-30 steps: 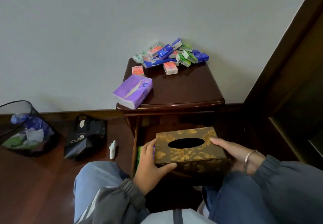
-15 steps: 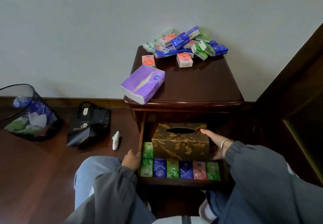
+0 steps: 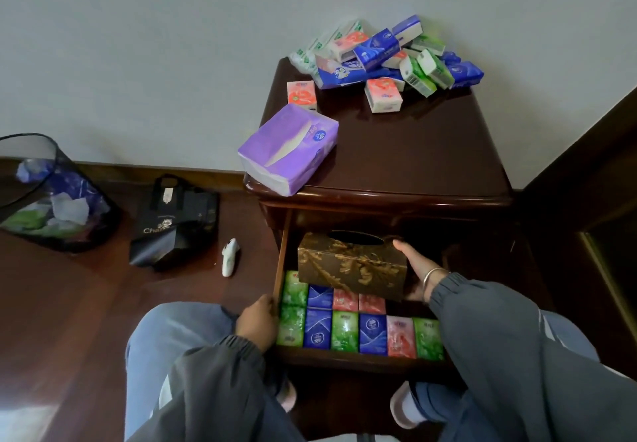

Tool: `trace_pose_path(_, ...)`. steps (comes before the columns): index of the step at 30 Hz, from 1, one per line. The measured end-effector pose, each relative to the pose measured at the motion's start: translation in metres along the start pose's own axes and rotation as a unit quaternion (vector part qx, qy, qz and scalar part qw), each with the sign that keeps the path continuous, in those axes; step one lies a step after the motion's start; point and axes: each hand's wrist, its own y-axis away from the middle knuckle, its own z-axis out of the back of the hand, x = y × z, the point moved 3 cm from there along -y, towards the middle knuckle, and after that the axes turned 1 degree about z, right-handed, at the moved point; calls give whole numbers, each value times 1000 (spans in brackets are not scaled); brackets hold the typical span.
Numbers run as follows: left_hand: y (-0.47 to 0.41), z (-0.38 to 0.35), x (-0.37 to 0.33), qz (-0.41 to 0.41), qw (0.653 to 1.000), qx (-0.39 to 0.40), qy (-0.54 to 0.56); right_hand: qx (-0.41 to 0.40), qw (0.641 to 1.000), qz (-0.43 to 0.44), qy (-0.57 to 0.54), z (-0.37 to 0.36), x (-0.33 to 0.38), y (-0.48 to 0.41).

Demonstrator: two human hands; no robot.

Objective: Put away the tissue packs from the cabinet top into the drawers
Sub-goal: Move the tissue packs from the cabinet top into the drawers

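A pile of several small tissue packs (image 3: pixel 386 59) in blue, green and pink lies at the back of the dark wooden cabinet top (image 3: pixel 406 152). A large purple tissue pack (image 3: pixel 289 148) sits on its front left corner. Below, the drawer (image 3: pixel 280 262) stands open, with rows of small packs (image 3: pixel 358 331) lined up inside. My right hand (image 3: pixel 415 271) holds the right end of a gold-patterned tissue box (image 3: pixel 351 266) inside the drawer, above the packs. My left hand (image 3: pixel 258 321) grips the drawer's left front edge.
On the wooden floor to the left are a black mesh bin (image 3: pixel 44 197) with scraps, a dark bag (image 3: pixel 175 224) and a small white object (image 3: pixel 230 257). A dark wooden frame (image 3: pixel 586 179) rises at the right. My knees are close to the drawer front.
The gold box went from my lap, held by both hands, down into the drawer. My left hand let go of it and moved to the drawer's left edge.
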Motion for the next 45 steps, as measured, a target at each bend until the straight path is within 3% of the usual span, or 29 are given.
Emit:
trace_pose_path(15, -8, -6, 4, 3, 1000, -11, 17, -41, 998, 50, -12, -30, 4, -30)
trace_pose_path(21, -8, -7, 4, 10, 1000, -15, 10, 42, 996, -1, -74, -32, -6, -30)
trace_pose_path(25, -7, -7, 4, 11, 1000, -18, 17, 90, 987, 16, -131, -34, -15, -28)
trace_pose_path(30, -8, -7, 4, 13, 1000, -12, 13, 56, 978, 80, -182, -30, -26, -32)
trace_pose_path(39, -8, -8, 3, 13, 1000, -9, 7, -58, 980, 182, -46, -29, -28, -43)
trace_pose_path(45, -9, -9, 4, 13, 1000, -9, 12, -89, 980, 177, 25, -26, -28, -50)
